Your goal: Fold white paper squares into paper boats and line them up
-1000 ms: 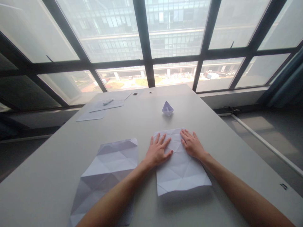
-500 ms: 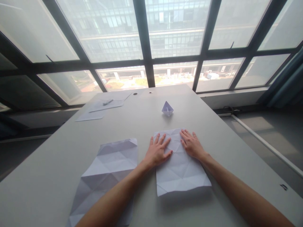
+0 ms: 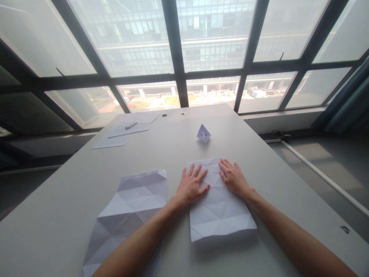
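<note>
A creased sheet of white paper (image 3: 220,213) lies in front of me, its near edge lifted a little off the table. My left hand (image 3: 191,184) rests flat on its upper left part with the fingers spread. On the upper right part lies my right hand (image 3: 233,177), fingers stretched out and nearly together. Left of them is a second creased sheet (image 3: 138,196), larger in view and partly covered by my left forearm. Beyond both hands a small folded paper boat (image 3: 203,133) stands upright on the table.
The white table (image 3: 66,200) runs toward large windows. At its far left lie several flat paper sheets (image 3: 109,142) with a small whitish object (image 3: 131,125) on top. A cable hole (image 3: 164,115) is near the far edge. A small dark mark (image 3: 345,229) shows at right.
Both hands stay pressed on the same sheet with almost no movement. The whole view has shifted very slightly.
</note>
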Action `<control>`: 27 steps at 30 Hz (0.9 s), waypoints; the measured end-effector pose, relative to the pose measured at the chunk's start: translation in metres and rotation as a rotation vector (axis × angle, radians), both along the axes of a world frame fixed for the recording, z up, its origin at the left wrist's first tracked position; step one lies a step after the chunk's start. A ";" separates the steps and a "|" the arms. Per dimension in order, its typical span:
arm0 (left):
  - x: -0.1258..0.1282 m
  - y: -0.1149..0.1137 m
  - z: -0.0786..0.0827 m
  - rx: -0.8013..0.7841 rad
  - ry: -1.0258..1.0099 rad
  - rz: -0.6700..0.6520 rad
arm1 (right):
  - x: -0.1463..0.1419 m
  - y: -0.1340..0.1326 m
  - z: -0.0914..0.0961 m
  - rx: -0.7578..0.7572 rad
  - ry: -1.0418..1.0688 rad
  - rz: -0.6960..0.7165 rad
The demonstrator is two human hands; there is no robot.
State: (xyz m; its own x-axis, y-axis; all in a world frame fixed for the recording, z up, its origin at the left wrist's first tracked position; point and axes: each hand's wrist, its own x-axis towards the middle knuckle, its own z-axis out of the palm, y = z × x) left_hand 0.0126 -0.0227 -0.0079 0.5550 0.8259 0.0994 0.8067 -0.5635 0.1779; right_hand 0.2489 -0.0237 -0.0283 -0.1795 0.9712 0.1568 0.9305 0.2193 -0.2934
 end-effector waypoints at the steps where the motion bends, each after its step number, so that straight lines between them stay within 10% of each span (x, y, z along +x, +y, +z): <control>1: 0.000 0.000 0.000 0.002 0.000 0.000 | 0.000 0.000 0.000 0.002 0.000 -0.001; 15: -0.003 0.003 0.003 -0.076 0.036 -0.077 | -0.001 -0.001 0.004 0.028 0.007 -0.019; 27: -0.004 0.004 0.003 -0.082 0.037 -0.116 | -0.009 -0.008 0.011 0.031 0.022 0.248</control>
